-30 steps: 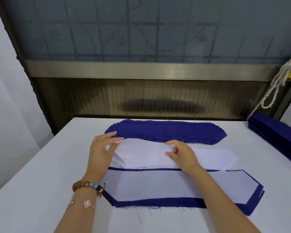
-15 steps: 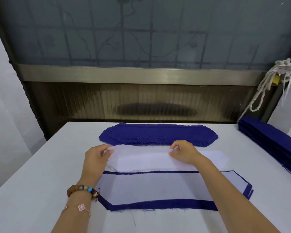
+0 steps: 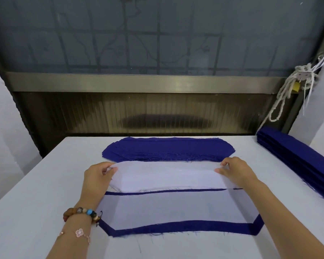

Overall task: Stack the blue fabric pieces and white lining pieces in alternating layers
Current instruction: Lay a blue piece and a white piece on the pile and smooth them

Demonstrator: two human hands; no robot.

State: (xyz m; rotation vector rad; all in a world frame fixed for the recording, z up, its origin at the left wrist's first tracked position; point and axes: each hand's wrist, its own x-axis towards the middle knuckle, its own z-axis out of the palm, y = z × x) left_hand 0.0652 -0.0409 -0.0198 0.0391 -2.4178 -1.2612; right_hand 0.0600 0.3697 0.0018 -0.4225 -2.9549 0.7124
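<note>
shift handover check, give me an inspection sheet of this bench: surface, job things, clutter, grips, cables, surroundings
surface: white table, carries all the fabric
job's things: white lining piece held between the hands; near stack shows white lining on top, with a blue border around it; blue fabric pile at the far side; folded blue stack at the right edge
clutter: nothing seen
grips: left grip pinches the lining's left end; right grip pinches its right end
cables: nothing seen; a white rope hangs at right
surroundings: frosted window behind the table
</note>
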